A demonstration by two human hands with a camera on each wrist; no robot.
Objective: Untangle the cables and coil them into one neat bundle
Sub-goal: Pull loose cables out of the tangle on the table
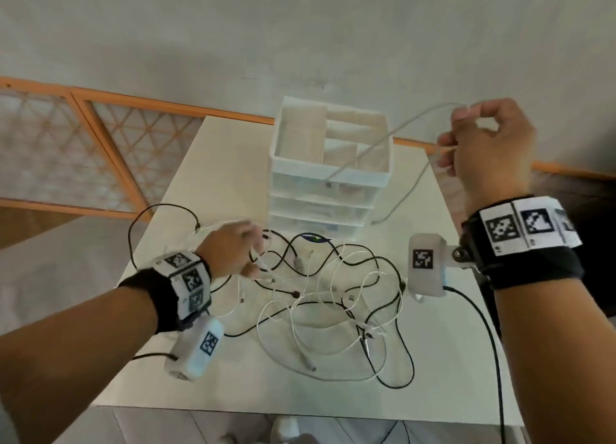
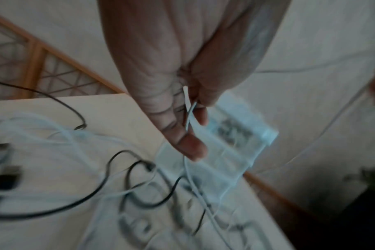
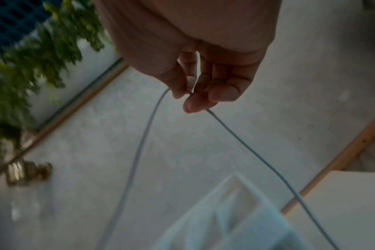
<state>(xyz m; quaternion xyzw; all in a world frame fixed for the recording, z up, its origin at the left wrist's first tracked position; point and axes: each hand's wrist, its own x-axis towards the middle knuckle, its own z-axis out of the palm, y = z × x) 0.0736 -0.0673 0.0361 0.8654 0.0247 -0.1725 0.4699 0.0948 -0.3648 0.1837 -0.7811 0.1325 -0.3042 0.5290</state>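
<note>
A tangle of black and white cables (image 1: 333, 297) lies on the white table (image 1: 186, 370). My left hand (image 1: 246, 253) is low at the pile's left edge and pinches thin white cable strands (image 2: 189, 116) between thumb and fingers. My right hand (image 1: 466, 140) is raised high at the right and pinches a grey-white cable (image 1: 393, 133). That cable (image 3: 143, 140) hangs from the fingers in two strands, one ending over the drawer unit, the other dropping to the table behind it.
A white plastic drawer unit (image 1: 330, 173) with open top compartments stands at the table's back centre, just behind the pile. An orange-framed lattice panel (image 1: 100, 150) lies on the floor to the left. A green plant (image 3: 32, 55) is off to the right.
</note>
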